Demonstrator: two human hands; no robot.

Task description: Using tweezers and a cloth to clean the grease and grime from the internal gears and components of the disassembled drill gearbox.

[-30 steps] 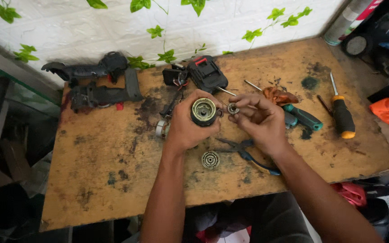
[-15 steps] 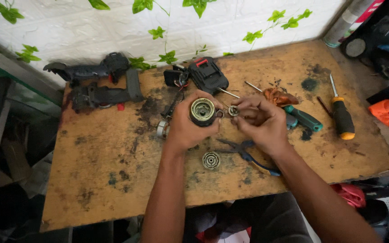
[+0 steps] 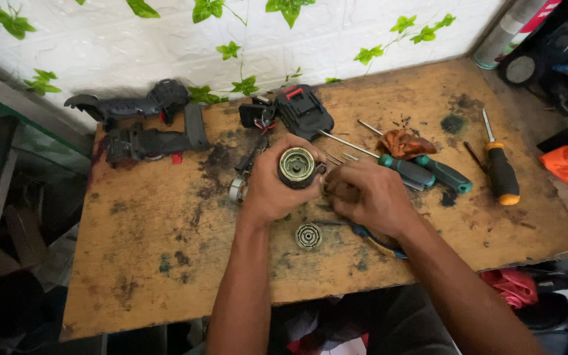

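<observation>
My left hand grips a round metal gear housing, its open end facing up at me. My right hand is just to its right, fingers pinched together at the housing's side. The small metal part they pinch is mostly hidden by the fingers. A round toothed part lies on the worn wooden table just below both hands. Blue-handled pliers stick out from under my right wrist.
Two black tool shell halves lie at the back left, with a black battery pack behind my hands. A small motor sits left of my left hand. Green-handled screwdrivers, a brown rag and an orange-black screwdriver lie on the right.
My right hand has closed in on the housing, and the small ring seen between its fingers earlier is now covered. My left hand has barely moved.
</observation>
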